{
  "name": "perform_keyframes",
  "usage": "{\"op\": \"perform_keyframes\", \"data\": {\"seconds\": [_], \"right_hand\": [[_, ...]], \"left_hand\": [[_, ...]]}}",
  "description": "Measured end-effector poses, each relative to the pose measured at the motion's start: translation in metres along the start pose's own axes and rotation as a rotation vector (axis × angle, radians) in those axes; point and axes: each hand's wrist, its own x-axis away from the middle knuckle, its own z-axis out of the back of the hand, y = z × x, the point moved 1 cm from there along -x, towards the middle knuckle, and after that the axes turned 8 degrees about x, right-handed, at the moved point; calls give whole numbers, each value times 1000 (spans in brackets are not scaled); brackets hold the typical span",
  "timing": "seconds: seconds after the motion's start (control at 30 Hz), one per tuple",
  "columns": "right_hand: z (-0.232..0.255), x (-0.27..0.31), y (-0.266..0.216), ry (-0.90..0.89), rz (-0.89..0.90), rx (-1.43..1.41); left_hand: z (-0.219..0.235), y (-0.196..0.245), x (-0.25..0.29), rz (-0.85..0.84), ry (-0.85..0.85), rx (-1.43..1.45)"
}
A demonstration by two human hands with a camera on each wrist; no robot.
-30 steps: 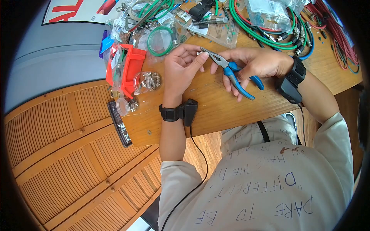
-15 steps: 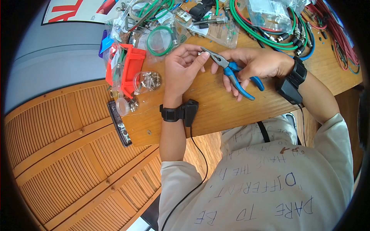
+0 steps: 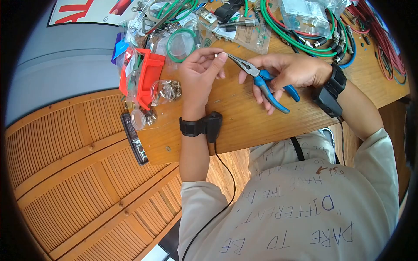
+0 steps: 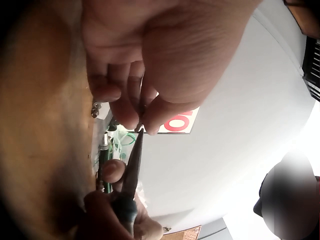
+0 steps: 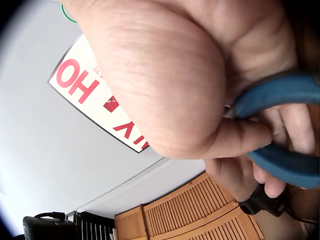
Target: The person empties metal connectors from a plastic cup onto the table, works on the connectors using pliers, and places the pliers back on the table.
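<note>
Blue-handled long-nose pliers (image 3: 262,81) are gripped in the right hand (image 3: 291,74), their jaws pointing up and left in the head view. Between thumb and forefinger the left hand (image 3: 198,76) pinches a small metal piece (image 3: 216,55), just left of the plier tips. In the left wrist view that metal piece (image 4: 139,127) lies at the fingertips, with the plier nose (image 4: 133,167) at or very near it; contact cannot be told. Blue handles (image 5: 285,165) pass through the right hand's fingers in the right wrist view.
On the wooden table (image 3: 244,122) stand a red bin (image 3: 150,74) and a clear jar of metal connectors (image 3: 167,91) at left. A lid (image 3: 138,119) lies nearer the edge. Coiled green cables (image 3: 300,48), plastic bags (image 3: 305,15) and red cables (image 3: 379,35) fill the back.
The left hand has shifted slightly left with its small metal piece, away from the plier tips. The pliers and right hand have barely moved.
</note>
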Motion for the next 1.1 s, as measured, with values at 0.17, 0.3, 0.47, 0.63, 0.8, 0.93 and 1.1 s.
{"op": "perform_keyframes", "data": {"seconds": [0.17,0.3,0.47,0.63,0.8,0.93,1.1], "right_hand": [[1,-1,0,-19,8,18],[-1,1,-4,-29,-10,42],[0,0,-3,-41,-9,51],[-1,-1,-1,-34,-20,30],[-1,0,0,-35,-22,14],[0,0,2,-60,-10,-9],[-1,0,0,-51,-18,-7]], "left_hand": [[6,0,-1,-1,43,109],[3,2,0,-3,12,30],[2,3,1,14,-7,44],[3,2,2,33,-26,41],[5,2,1,42,-44,58],[6,1,1,44,-59,97],[9,-3,1,24,-51,84]]}}
